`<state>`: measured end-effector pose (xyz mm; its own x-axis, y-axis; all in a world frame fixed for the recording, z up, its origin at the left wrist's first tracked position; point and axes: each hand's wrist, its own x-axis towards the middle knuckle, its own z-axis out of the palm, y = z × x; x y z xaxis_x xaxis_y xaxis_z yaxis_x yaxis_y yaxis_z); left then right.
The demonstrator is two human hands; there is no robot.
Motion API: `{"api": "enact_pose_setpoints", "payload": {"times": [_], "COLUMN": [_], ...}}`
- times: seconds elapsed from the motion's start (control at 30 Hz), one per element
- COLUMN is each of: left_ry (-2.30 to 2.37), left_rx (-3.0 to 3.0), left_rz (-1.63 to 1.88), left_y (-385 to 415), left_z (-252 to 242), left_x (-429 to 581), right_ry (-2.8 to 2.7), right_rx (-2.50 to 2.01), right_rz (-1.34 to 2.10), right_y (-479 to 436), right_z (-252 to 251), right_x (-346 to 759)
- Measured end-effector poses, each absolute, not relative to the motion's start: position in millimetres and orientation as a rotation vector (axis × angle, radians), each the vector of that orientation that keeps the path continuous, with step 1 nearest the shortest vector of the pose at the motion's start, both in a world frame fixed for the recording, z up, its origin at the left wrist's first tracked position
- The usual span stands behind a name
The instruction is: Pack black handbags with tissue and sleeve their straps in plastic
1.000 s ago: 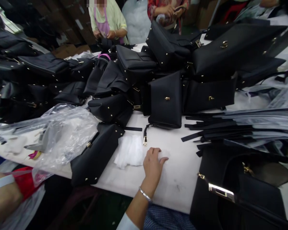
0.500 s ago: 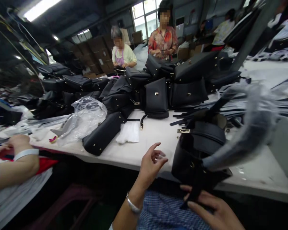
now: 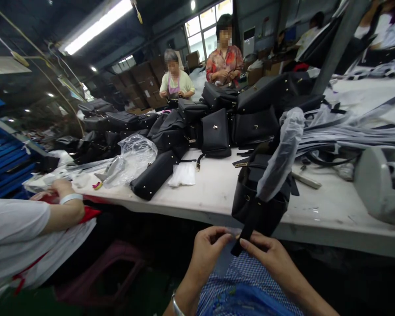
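A black handbag [image 3: 241, 199] stands at the table's front edge, its strap [image 3: 281, 153] wrapped in cloudy plastic film. The bare black end of the strap [image 3: 248, 230] hangs over the edge toward me. My right hand [image 3: 270, 252] grips this end between thumb and fingers. Close beside it, my left hand [image 3: 209, 248] pinches a thin piece of clear plastic [image 3: 224, 259] against the strap end. How far the plastic goes around the strap is hard to see. The fingertips of both hands almost touch.
Black handbags [image 3: 215, 131] are piled along the back. A crumpled clear bag [image 3: 134, 153], a white folded sheet [image 3: 183, 174] and a grey tape dispenser [image 3: 375, 184] lie on the table [image 3: 210, 193]. A co-worker's arm [image 3: 64, 210] is at left; two people stand opposite.
My left hand has come down and right to the strap end, closing its fingers there. My right hand has moved up and left with the strap. The wrapped strap has swung left toward the bag.
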<state>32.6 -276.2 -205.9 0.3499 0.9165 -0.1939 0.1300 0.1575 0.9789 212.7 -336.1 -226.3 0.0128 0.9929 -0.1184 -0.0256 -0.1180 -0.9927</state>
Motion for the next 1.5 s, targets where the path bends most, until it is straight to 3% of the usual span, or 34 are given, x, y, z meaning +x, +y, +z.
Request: {"api": "enact_pose_setpoints", "payload": {"times": [0.2, 0.57, 1.5], "left_ry": [1.113, 1.138, 1.121], "left_rx": [1.184, 1.099, 1.1], "left_rz": [0.776, 0.741, 0.757], "left_y": [-280, -301, -296], "left_z": [-212, -225, -225], "left_x": [23, 0, 1], "right_ry": [-1.26, -0.785, -0.868], "right_rx": [-1.311, -1.297, -1.428], "right_rz": [1.339, 1.255, 1.096], "right_y": [-333, -336, -332], "right_z": [-215, -221, -221], "right_x": [226, 201, 191]}}
